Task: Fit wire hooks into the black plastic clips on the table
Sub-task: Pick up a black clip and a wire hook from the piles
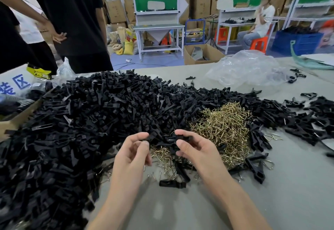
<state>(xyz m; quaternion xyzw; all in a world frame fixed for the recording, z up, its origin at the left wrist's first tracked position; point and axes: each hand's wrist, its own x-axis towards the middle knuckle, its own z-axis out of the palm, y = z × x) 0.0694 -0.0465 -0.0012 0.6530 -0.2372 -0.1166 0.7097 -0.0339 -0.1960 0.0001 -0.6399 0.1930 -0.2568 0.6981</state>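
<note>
Head view, and from where I stand the heap of wire hooks is the thing to steer by: a brassy tangle on the grey table. Just in front of its left edge, the right hand pinches one black clip between thumb and forefinger. The left hand is raised just left of that, its fingers curled and its thumb and forefinger tips close together; whether they nip anything I cannot tell. Left of the hooks and behind them sprawls the great pile of black clips, touching the heap and lapping round it, with more strewn out to the right. Nearer the person than the hooks, a loose clip lies flat on the table among a few stray hooks. Well behind the heap sits a crumpled clear plastic bag. Far to the left of the heap, the edge of a cardboard box pokes out from under the clips. Beyond the table on that side stands a person in black.
</note>
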